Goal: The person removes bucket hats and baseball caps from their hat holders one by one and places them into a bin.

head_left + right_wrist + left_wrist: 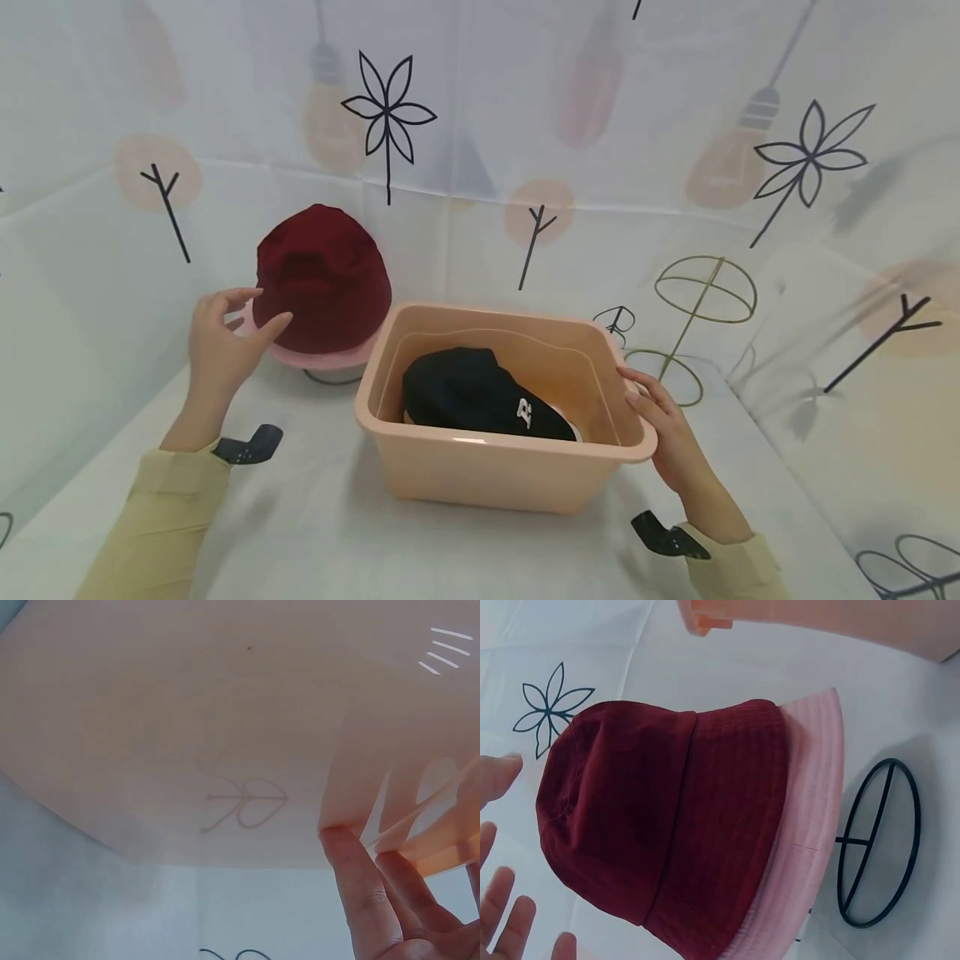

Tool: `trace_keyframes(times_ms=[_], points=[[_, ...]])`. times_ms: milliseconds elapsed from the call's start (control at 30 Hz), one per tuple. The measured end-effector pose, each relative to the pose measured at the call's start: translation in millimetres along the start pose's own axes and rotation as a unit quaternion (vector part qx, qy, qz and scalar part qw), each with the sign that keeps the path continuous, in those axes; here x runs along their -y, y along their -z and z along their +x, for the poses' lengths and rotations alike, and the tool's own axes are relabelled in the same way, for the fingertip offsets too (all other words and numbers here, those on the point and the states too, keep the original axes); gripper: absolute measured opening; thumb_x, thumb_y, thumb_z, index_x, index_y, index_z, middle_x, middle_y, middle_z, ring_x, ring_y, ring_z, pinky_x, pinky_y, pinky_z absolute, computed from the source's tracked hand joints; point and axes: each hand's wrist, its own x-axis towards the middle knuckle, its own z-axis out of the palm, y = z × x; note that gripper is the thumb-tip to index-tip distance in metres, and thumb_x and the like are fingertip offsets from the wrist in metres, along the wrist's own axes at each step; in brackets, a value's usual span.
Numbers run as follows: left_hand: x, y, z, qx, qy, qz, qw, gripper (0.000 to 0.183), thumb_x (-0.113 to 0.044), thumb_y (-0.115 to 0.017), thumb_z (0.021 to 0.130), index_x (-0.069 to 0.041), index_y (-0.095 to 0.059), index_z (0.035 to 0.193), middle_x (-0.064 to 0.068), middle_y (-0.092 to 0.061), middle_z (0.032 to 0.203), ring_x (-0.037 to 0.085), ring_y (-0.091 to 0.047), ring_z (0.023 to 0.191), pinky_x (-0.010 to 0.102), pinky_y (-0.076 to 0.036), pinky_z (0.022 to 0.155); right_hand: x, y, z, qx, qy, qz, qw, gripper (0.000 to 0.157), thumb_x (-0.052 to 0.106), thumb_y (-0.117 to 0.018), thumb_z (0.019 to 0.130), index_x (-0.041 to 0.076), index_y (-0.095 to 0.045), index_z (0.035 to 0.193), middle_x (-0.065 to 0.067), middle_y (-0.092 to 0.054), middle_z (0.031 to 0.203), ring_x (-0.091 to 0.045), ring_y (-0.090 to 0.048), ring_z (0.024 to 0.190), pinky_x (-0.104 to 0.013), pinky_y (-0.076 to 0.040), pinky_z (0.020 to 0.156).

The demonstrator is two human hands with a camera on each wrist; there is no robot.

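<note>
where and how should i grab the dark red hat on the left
Probably pinch the dark red hat by its crown, coming from above: the crown bulges up with nothing over it, while its brim lies against the pink hat underneath, so a brim grip might catch both.

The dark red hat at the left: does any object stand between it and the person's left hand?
Nothing visible does. In the left wrist view, only backdrop shows between the left hand and the dark red hat; the pink hat sits beneath it, its brim away from the hand.
</note>
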Motion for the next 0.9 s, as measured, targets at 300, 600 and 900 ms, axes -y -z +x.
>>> trace_keyframes(times_ms=[300, 600, 900], points=[[-3.3, -7.3, 23.4, 0.007, 0.028, -0.016, 0.9995, 0.072, -0.039, -0.075, 0.076, -0.008, -0.045, 0.133, 0.012, -0.034, 0.135, 0.027, -0.037, 0.122, 0.043, -0.041, 0.095, -1, -0.2, 0, 0.0, 0.0, 0.004, 1.0, 0.036, 0.029, -0.044, 0.098, 0.02, -0.044, 0.134, -0.008, -0.042, 0.124, -0.011, -0.053, 0.102, -0.026, -0.05, 0.077], [-0.1, -11.6, 44.2, 0.027, 0.017, -0.021, 0.9993, 0.08, -0.036, -0.076, 0.075, -0.012, -0.039, 0.14, 0.015, -0.028, 0.141, 0.031, -0.035, 0.125, 0.045, -0.032, 0.101, -1, -0.1, 0, 0.002, 0.002, 0.006, 1.0, 0.037, 0.029, -0.044, 0.098, 0.019, -0.044, 0.134, -0.006, -0.043, 0.124, -0.011, -0.054, 0.103, -0.026, -0.05, 0.078], [5.3, -15.2, 55.9, 0.103, 0.038, 0.003, 0.994, 0.086, -0.042, -0.072, 0.078, -0.013, -0.029, 0.147, 0.022, -0.018, 0.146, 0.041, -0.028, 0.125, 0.055, -0.032, 0.099, 1, -0.8, -1, 0.0, -0.007, 0.002, 1.0, 0.038, 0.03, -0.044, 0.098, 0.019, -0.043, 0.135, -0.008, -0.041, 0.125, -0.011, -0.053, 0.104, -0.026, -0.049, 0.078]])
